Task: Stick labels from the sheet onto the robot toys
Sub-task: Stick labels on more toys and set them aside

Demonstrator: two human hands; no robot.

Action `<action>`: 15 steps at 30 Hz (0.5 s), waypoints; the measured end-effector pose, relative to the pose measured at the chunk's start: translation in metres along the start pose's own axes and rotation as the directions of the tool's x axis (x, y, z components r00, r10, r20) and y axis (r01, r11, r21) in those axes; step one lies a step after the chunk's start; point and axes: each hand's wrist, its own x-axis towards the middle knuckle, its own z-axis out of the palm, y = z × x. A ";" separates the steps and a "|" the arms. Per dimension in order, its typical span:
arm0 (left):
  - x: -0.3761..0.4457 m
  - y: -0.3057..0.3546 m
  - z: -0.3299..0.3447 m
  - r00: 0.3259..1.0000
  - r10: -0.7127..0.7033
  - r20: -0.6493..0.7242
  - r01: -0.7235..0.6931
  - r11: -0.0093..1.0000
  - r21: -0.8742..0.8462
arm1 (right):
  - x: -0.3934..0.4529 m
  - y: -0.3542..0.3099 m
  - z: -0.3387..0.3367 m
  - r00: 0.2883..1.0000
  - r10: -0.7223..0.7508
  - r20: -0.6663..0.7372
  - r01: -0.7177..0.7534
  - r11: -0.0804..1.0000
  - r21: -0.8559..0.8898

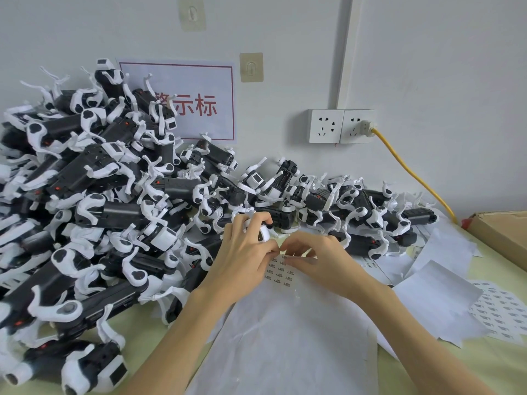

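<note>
Two bare forearms reach forward from the bottom edge, over a pale yellow-green table (484, 366). Biggest of all is the heap of robot toys (94, 201), black bodies with white legs, which fills the left side and runs along the wall to the right. Next in size is the label sheet (285, 337), a long white paper lying between the arms, with small printed labels (278, 273) only at its far end. More loose sheets (436, 300) lie to the right, beside a cardboard box (502, 238). On the wall hang a sign with red characters (196, 104) and a double socket (340, 126) with a yellow cable (413, 169) plugged in.

The left hand (245, 249) has its fingers curled around one robot toy (263, 232), holding it just above the sheet. The right hand (316, 258) has bent fingers, and its fingertips (288, 259) pinch at the printed labels, close against the left hand.
</note>
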 end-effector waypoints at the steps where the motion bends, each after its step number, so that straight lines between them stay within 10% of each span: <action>1: 0.000 0.000 0.000 1.000 0.003 -0.002 -0.003 1.000 0.002 | 0.000 0.000 0.000 1.000 -0.008 -0.004 0.008 1.000 -0.002; 15: 0.000 -0.004 0.004 0.996 -0.021 -0.085 0.020 1.000 -0.016 | 0.002 -0.011 -0.004 0.992 0.004 -0.129 -0.001 1.000 0.025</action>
